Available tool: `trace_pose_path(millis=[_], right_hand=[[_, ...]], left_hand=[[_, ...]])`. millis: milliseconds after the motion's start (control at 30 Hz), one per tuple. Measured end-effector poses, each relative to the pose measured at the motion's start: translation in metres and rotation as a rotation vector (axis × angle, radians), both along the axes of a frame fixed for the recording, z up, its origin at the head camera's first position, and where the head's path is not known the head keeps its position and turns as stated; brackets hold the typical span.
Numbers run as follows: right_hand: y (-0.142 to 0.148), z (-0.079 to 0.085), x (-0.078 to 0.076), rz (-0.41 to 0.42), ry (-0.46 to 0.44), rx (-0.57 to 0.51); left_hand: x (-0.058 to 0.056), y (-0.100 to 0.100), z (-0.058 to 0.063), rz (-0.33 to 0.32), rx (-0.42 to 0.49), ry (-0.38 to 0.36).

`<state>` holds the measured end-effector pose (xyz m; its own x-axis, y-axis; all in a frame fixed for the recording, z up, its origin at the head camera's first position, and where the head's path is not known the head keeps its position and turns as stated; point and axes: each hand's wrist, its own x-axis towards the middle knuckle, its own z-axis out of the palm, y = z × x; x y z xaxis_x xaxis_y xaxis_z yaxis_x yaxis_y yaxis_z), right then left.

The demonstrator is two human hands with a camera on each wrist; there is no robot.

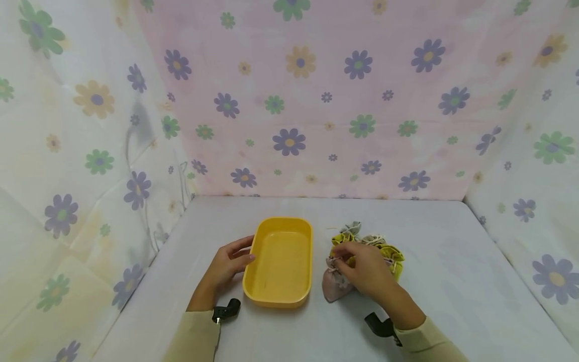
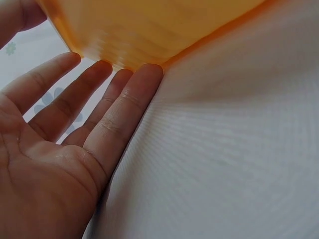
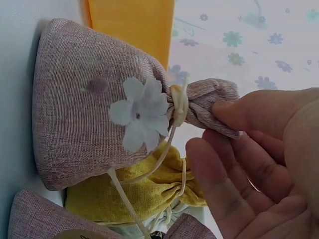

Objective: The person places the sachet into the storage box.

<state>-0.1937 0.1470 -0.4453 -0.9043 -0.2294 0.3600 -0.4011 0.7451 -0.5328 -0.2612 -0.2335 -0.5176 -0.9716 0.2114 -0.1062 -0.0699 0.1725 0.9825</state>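
Two hands: your left hand (image 1: 226,266) touches the yellow tray (image 1: 280,271); your right hand (image 1: 368,266) holds the pink pouch (image 3: 84,109).
Left hand: grip spread — your fingers lie nearly straight, their tips against the outside of the tray, with your thumb at its left rim.
Right hand: grip pinching the gathered top of the pink pouch, your thumb pressed on the cloth and one finger standing off from it.
Pink pouch: just to the right of the tray, its bottom at the table (image 1: 271,334), its neck under your fingers.
Pouch trim: a white flower (image 3: 139,115) on the front, and a cream cord (image 3: 180,107) round the neck, its strands trailing across the mustard pouch (image 3: 129,189) beside it.
Yellow tray: on the table in front of you, hollow side up, its long sides running away from you.
Other pouches: bunched around your right hand — more mustard cloth, a grey-green pouch (image 1: 352,229) at the far side, and a purple pouch (image 3: 35,219) cut off by the edge of the right wrist view.
Backdrop: flowered cloth (image 1: 325,118) behind the table.
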Motion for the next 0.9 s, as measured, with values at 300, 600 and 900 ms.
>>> trace_pose_path(millis=[300, 600, 900], right_hand=[[-0.002, 0.003, 0.0, 0.021, 0.012, -0.111], [-0.003, 0.005, 0.0, 0.073, 0.14, -0.182], [-0.005, 0.013, 0.0, 0.081, 0.179, -0.214]], left_hand=[[0.0, -0.001, 0.003, -0.021, -0.009, 0.019], [0.0, -0.003, 0.002, -0.014, -0.002, 0.016], [0.002, 0.0, -0.001, 0.006, -0.001, 0.005]])
